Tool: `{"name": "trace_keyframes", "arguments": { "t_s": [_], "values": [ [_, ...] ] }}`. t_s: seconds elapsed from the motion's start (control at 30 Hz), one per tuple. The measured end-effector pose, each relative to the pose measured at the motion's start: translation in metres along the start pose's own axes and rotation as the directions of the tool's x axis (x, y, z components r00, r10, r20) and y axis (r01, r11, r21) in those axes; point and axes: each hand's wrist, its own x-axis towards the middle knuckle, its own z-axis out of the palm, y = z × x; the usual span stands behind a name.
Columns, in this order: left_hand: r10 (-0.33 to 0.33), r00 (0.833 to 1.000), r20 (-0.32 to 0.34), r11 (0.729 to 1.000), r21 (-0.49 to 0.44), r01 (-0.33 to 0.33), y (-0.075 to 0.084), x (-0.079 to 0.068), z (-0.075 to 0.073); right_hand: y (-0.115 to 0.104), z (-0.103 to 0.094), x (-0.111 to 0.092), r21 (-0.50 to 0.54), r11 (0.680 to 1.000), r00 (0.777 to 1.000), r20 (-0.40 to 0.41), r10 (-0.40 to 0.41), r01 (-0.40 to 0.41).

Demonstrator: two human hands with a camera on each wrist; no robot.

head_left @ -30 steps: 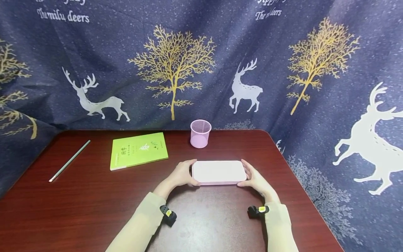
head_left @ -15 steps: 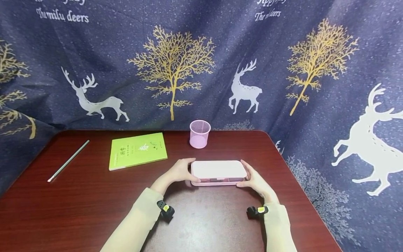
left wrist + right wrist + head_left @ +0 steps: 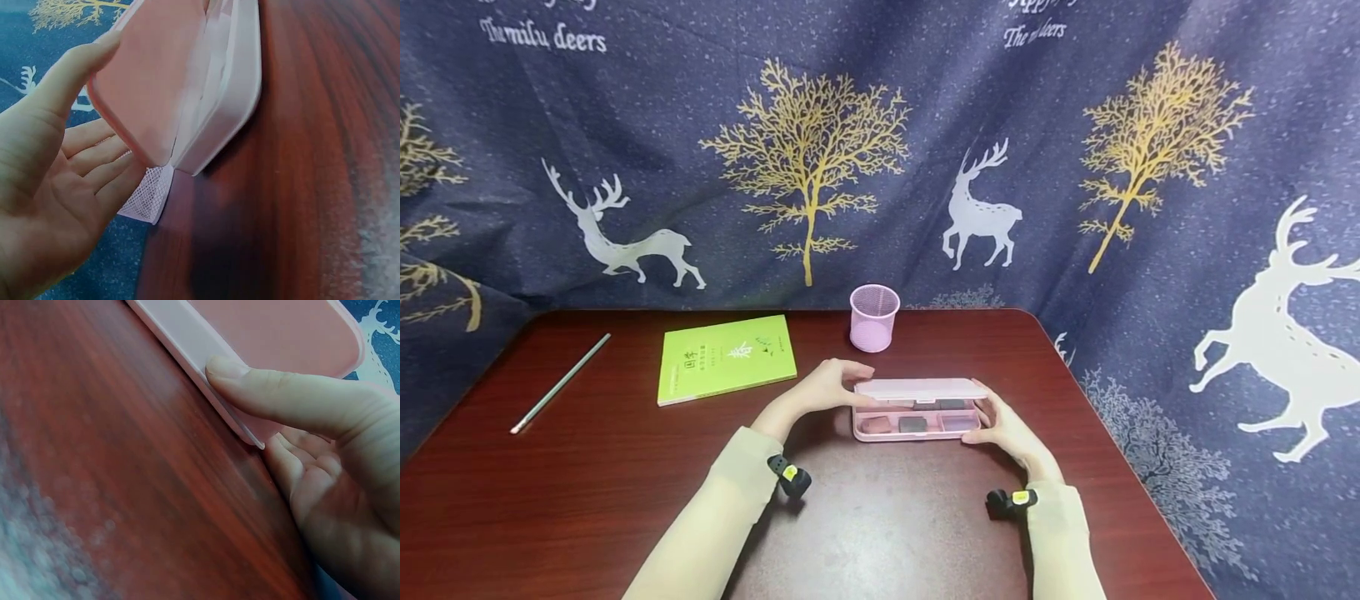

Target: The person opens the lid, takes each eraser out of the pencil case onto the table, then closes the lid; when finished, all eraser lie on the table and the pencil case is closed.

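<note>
So the pink case [image 3: 917, 437] sits toward the table's [image 3: 880, 517] far edge, closer to its right edge than its left, lid [image 3: 917, 388] tilted partway up. Left hand [image 3: 820, 388] is pinching the lid's left end, right hand [image 3: 1011, 427] gripping the case's right end. My worry: lifting from one end could twist the hinge, or a thumb slip lets the lid flop shut. If the right grip loosens, the case might tip and that dark block [image 3: 913, 425] slides.

Left hand [image 3: 822, 388] higher — right hand [image 3: 1011, 429] lower
</note>
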Motion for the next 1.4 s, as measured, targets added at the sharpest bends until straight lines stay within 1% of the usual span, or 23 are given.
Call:
{"name": "trace_keyframes", "arguments": {
  "t_s": [0.1, 0.2, 0.27, 0.4, 0.57, 0.7, 0.73, 0.83, 0.93, 1.03, 1.1, 1.17, 1.27, 1.4],
  "values": [
    [0.004, 0.999, -0.045, 1.0, -0.008, -0.004, -0.001, 0.003, -0.001, 0.0, -0.001, 0.001, 0.019, 1.0, 1.0, 0.017, 0.01, -0.011],
    [-0.014, 0.996, -0.091, 1.0, -0.019, 0.012, -0.005, 0.007, 0.0, 0.0, -0.002, 0.002, 0.028, 1.0, 0.999, 0.032, 0.007, -0.008],
    [-0.039, 0.992, -0.122, 0.999, -0.037, 0.035, -0.008, 0.009, 0.001, 0.0, -0.003, 0.002, 0.035, 0.999, 0.999, 0.043, -0.006, 0.004],
    [-0.091, 0.978, -0.186, 0.993, -0.087, 0.076, -0.012, 0.014, 0.005, 0.001, -0.003, 0.002, 0.062, 0.998, 0.999, 0.045, -0.001, -0.002],
    [-0.154, 0.953, -0.261, 0.98, -0.16, 0.115, -0.013, 0.019, 0.007, 0.002, -0.003, 0.002, 0.066, 0.998, 0.999, 0.045, 0.001, -0.004],
    [-0.225, 0.935, -0.274, 0.951, -0.272, 0.149, -0.014, 0.023, 0.01, 0.003, -0.004, 0.0, 0.061, 0.998, 0.998, 0.062, -0.033, 0.03],
    [-0.241, 0.93, -0.279, 0.944, -0.291, 0.157, -0.015, 0.024, 0.011, 0.004, -0.004, 0.0, 0.068, 0.996, 0.996, 0.067, -0.054, 0.049],
    [-0.285, 0.912, -0.296, 0.924, -0.338, 0.179, -0.018, 0.026, 0.015, 0.003, -0.004, -0.001, 0.069, 0.995, 0.993, 0.081, -0.081, 0.075],
    [-0.3, 0.894, -0.332, 0.928, -0.32, 0.193, -0.022, 0.027, 0.018, 0.002, -0.004, -0.001, 0.068, 0.996, 0.995, 0.077, -0.061, 0.056],
    [-0.317, 0.879, -0.356, 0.929, -0.303, 0.212, -0.024, 0.026, 0.021, 0.0, -0.004, 0.0, 0.069, 0.998, 0.998, 0.063, -0.009, 0.004],
    [-0.325, 0.873, -0.363, 0.929, -0.293, 0.225, -0.025, 0.026, 0.023, -0.001, -0.003, 0.0, 0.078, 0.997, 0.998, 0.057, 0.008, -0.013],
    [-0.333, 0.872, -0.36, 0.928, -0.292, 0.233, -0.026, 0.026, 0.024, -0.001, -0.003, 0.0, 0.085, 0.996, 0.998, 0.052, 0.018, -0.022],
    [-0.34, 0.871, -0.355, 0.924, -0.296, 0.241, -0.029, 0.026, 0.027, -0.003, -0.002, 0.0, 0.094, 0.995, 0.998, 0.053, 0.018, -0.023],
    [-0.346, 0.864, -0.366, 0.921, -0.307, 0.239, -0.032, 0.025, 0.029, -0.003, -0.002, -0.001, 0.098, 0.995, 0.998, 0.06, 0.012, -0.018]
  ]
}}
